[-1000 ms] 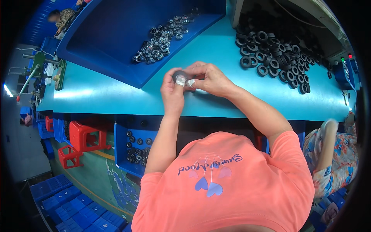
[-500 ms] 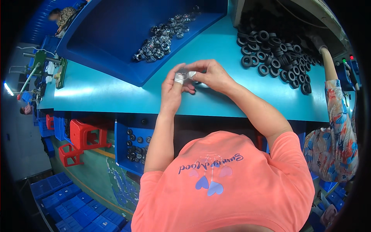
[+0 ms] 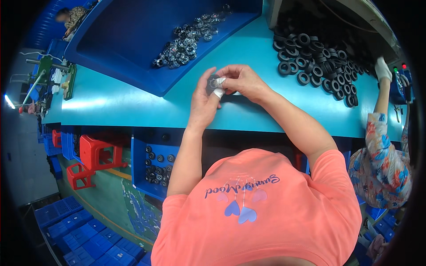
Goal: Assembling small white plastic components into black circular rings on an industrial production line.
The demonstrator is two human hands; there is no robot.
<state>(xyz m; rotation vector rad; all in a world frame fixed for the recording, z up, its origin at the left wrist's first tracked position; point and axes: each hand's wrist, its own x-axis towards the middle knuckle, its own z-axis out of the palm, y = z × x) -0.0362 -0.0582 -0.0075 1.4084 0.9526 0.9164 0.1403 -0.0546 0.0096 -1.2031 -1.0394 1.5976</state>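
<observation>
Both hands meet above the turquoise table, close to the near corner of the big blue tray [image 3: 133,82]. Between them is a small round wheel [image 3: 212,83], dark at the rim with a clear, shiny centre. My left hand [image 3: 205,101] curls its fingers around the wheel from the left side. From the right, my right hand [image 3: 246,83] presses thumb and fingertips onto it. White tape covers both thumb tips. Part of the wheel is hidden by the fingers. Shiny clear wheel hubs [image 3: 184,48] lie heaped in the blue tray. To the right, black rubber tyres [image 3: 317,71] are piled on the table.
Below the table edge, a blue bin [image 3: 141,177] holds several finished-looking wheels [image 3: 157,173]. Red stools [image 3: 100,153] stand at the left, beyond a green hand press [image 3: 44,73]. A co-worker's gloved hand [image 3: 382,70] is beside the tyre pile at far right.
My left hand has turned and shifted slightly right, and my fingers have closed in around the wheel, whose dark rim now shows. The co-worker's hand has drawn out from behind the tyre pile.
</observation>
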